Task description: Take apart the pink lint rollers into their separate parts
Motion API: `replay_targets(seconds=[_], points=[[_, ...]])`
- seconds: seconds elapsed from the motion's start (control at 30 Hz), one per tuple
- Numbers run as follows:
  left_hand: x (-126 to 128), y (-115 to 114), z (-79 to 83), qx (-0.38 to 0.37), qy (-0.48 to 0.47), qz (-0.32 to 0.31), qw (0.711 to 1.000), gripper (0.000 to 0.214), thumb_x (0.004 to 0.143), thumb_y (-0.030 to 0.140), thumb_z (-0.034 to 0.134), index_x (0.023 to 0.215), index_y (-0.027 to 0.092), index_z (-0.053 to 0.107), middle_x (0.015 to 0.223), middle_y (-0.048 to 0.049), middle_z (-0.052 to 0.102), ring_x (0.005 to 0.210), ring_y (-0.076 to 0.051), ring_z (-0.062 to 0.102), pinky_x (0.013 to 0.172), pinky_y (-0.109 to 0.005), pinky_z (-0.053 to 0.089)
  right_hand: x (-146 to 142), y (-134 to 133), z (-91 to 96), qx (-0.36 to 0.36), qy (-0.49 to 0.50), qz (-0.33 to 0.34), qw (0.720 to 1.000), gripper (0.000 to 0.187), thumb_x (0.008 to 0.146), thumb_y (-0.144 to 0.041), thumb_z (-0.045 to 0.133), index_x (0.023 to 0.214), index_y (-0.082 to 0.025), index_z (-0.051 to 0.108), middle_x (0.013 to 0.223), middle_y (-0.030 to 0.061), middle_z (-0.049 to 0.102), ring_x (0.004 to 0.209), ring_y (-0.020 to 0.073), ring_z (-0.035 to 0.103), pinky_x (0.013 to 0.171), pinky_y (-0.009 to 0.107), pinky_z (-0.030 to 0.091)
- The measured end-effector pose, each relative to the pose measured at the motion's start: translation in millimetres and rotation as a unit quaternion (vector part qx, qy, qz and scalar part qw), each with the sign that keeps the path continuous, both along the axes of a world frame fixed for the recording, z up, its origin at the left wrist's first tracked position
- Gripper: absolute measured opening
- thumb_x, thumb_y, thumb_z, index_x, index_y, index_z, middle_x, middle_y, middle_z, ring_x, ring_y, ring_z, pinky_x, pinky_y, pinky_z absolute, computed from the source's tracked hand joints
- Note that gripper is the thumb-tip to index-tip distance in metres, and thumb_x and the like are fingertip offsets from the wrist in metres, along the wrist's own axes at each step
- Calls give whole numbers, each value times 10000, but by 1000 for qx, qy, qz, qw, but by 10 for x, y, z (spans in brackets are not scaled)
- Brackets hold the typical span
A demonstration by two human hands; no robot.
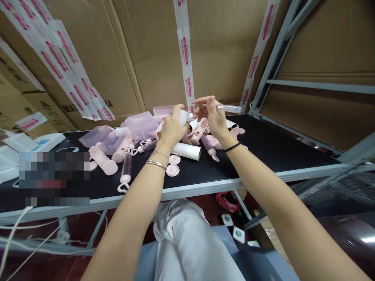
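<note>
My left hand (pixel 172 127) is closed around a white paper roll (pixel 183 116), held above a pile of pink plastic parts (pixel 129 142) on the black table (pixel 263 152). My right hand (pixel 211 115) pinches a clear pink-tinted tube (pixel 227 107) that points to the right, just above the pile. Both hands are close together over the table's middle. A second white roll (pixel 187 150) lies flat below my left wrist. Pink round caps (pixel 173 164) lie next to it.
Taped cardboard boxes (pixel 152 50) stand behind the table. A grey metal shelf frame (pixel 281 50) rises at the right. Pink handles and clear lilac covers (pixel 140 123) lie at left. White cables (pixel 17 230) hang below the table's front edge. My knee (pixel 181 230) is under the table.
</note>
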State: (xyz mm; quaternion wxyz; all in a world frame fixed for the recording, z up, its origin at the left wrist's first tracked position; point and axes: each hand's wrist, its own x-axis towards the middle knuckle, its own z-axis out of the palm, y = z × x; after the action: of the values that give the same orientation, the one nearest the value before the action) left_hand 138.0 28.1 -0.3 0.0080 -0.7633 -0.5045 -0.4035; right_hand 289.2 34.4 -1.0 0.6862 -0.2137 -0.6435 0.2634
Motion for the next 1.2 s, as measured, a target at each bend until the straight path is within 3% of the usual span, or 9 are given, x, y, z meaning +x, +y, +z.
replay_targets(seconds=[0.13,0.27,0.53,0.73,1.07,1.2], points=[[-5,6,-11,-10,0,0,1000,561,800,231,594,1329,265,410,1193,-89,652,1032,-252,639,881,-401,508,-13,-47,23,18,-50,-24,998,442,776,-659,627,790,-217,601,712,-17,600,657,113,581,630,265,509],[-3,10,-10,-8,10,-17,1000,545,801,241,597,1315,250,418,1187,-90,654,1034,-257,638,876,-402,512,-44,-25,-10,25,-55,-9,998,413,799,-651,607,817,-245,527,658,-41,534,596,110,524,614,274,481],[-3,17,-31,6,18,-22,1000,539,791,218,588,1303,272,429,1234,-85,643,1090,-274,624,908,-424,503,-22,-2,-36,33,-86,-18,996,384,796,-583,648,745,-223,526,741,-18,592,742,139,606,720,298,483],[-9,17,-36,-2,14,-23,1000,536,793,205,588,1298,278,426,1224,-78,653,1065,-270,637,883,-413,512,-20,-25,-24,24,-84,-4,996,356,814,-543,647,736,-219,519,734,-16,613,721,137,616,714,300,485],[-13,32,-44,-8,14,-24,1000,520,779,192,598,1275,255,454,1233,-92,654,1099,-286,623,920,-433,496,1,-60,-35,91,-205,-99,969,180,847,-316,589,732,-235,477,852,27,684,789,201,623,741,362,480],[-17,39,-55,-13,7,-36,999,549,785,190,594,1313,220,447,1239,-128,652,1124,-299,615,940,-444,484,-28,-45,-53,100,-240,-134,956,212,868,-363,544,736,-234,439,861,30,686,772,194,624,720,358,486]])
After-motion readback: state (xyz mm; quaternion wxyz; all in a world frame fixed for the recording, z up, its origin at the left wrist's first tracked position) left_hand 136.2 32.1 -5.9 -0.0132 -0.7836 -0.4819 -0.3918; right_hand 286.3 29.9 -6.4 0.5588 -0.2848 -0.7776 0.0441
